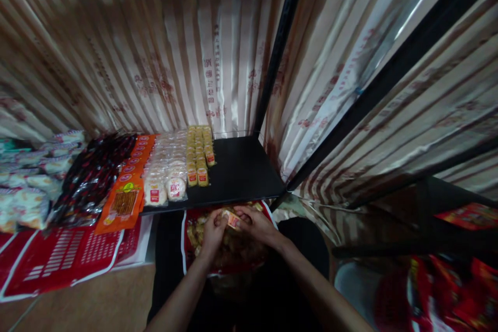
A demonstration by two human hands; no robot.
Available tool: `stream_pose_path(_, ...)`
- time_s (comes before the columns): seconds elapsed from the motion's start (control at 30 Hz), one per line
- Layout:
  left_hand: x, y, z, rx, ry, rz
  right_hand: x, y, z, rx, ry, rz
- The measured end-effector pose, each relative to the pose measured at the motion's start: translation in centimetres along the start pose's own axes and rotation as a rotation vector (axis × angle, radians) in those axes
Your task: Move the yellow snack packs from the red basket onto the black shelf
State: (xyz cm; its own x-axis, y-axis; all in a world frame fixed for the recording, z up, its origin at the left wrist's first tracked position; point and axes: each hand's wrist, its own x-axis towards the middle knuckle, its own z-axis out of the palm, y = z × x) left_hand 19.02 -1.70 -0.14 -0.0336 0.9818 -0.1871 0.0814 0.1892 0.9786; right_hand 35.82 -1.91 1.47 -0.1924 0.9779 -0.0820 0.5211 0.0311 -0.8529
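Observation:
Between my fingers is a small wrapped snack with a red and yellow label. My left hand pinches its left end, and my right hand grips the right end. Both hands are over a red basket with a white rim, filled with more yellow-wrapped snacks. Just beyond, on the black shelf, similar yellow snack packs stand in rows. Clear packs of round white crackers line up left of them.
Farther left on the shelf lie orange snack bags, dark shiny packets and white bags. Another red basket sits below. Black posts and curtains stand behind; red packets are at right.

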Motion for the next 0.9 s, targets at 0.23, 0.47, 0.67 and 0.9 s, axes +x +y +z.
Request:
stream_pose_path(0.23, 0.2, 3.1, -0.6, 0.347, -0.108, 0.142, 0.6, -0.7, 0.3, 0.066, 0.005, 0.018)
stream_pose_path(0.47, 0.1, 4.9, -0.1, 0.318, 0.009, 0.218, 2.1, -2.4, -0.1, 0.235, 0.097, 0.03)
stream_pose_path(0.67, 0.5, 5.4, 1.2, 0.179, 0.078, 0.316, 6.1, -2.7, -0.1, 0.163, 0.304, 0.053)
stream_pose_path(0.9, 3.4, 5.1, 2.8, 0.197, 0.087, 0.225, 12.1, -2.2, 1.1, 0.109, 0.413, 0.072)
